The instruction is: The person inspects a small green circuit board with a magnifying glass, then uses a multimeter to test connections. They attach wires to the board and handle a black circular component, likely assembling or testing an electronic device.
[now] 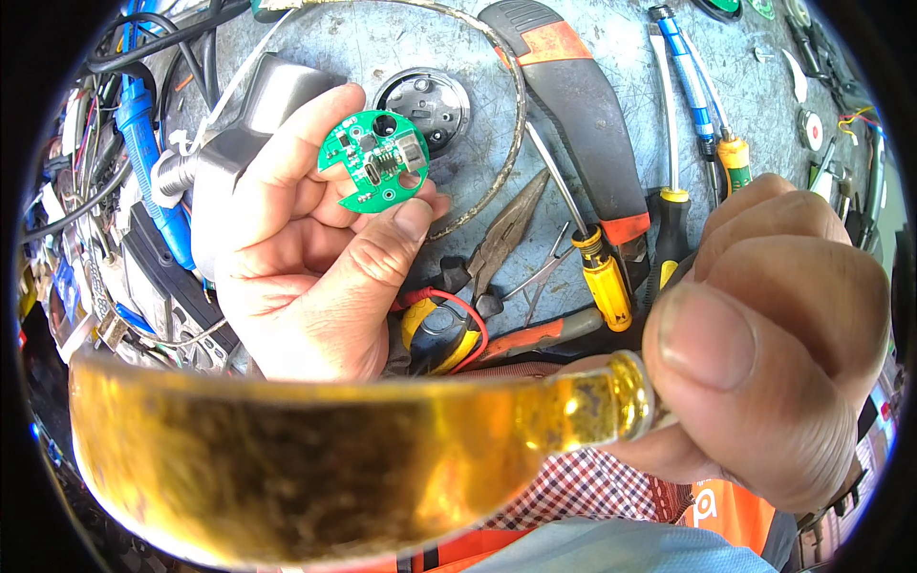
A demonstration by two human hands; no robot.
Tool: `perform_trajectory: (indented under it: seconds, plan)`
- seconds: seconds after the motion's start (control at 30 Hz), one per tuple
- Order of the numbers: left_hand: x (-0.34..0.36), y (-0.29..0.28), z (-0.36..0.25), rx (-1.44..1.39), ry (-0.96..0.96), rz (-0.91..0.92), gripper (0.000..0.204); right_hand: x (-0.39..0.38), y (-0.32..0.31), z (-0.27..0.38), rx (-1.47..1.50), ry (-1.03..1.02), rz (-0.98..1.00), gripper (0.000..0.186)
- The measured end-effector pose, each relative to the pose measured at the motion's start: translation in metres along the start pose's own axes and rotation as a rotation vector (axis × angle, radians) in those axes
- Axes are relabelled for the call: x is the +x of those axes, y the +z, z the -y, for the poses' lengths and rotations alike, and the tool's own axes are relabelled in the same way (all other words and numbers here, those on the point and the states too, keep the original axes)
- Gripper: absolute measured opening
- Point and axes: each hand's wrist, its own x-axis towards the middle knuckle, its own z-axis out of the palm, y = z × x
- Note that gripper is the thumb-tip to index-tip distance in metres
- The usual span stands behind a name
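Observation:
Between thumb and fingers, my left hand [306, 286] holds up a round green circuit board [374, 162]. Small parts, a metal-cased component and a cut-out edge show on the board. A black round housing [425, 107] lies on the bench just behind it. My right hand [764, 353] is closed, thumb against curled fingers, around the handle end of what looks like a magnifying glass [315, 468]. Its shiny gold frame is seen edge-on, close and blurred, with a narrow collar at the thumb. The glass lies below the left hand in view, and its handle is hidden in my grip.
Pliers [511, 229], a yellow-handled screwdriver [602, 277] and an orange-and-black handsaw [583, 115] lie beyond my hands. More screwdrivers [673, 191] stand to the right. A blue-handled tool [158, 181], a dark metal piece [277, 95] and tangled cables crowd the left.

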Motion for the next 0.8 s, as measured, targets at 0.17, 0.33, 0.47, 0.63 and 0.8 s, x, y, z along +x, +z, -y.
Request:
perform_trajectory:
  seconds: [0.17,0.33,0.47,0.63,0.8]
  plan:
    - [-0.004,-0.006,0.0,-0.011,0.023,0.007,0.059,0.005,0.001,0.001,0.022,-0.029,0.004,0.081]
    - [0.0,-0.005,-0.003,-0.007,0.014,0.049,0.06,0.001,0.003,0.003,0.035,-0.01,-0.035,0.08]
    - [-0.003,-0.006,0.0,0.05,-0.007,0.005,0.068,0.005,-0.001,0.002,0.036,-0.001,0.019,0.081]
    - [0.0,-0.004,0.009,-0.126,0.055,0.089,0.06,-0.002,0.003,-0.001,0.026,-0.012,-0.025,0.08]
    - [-0.007,-0.001,0.015,-0.23,0.075,0.066,0.06,-0.004,0.009,-0.003,0.012,-0.053,-0.064,0.076]
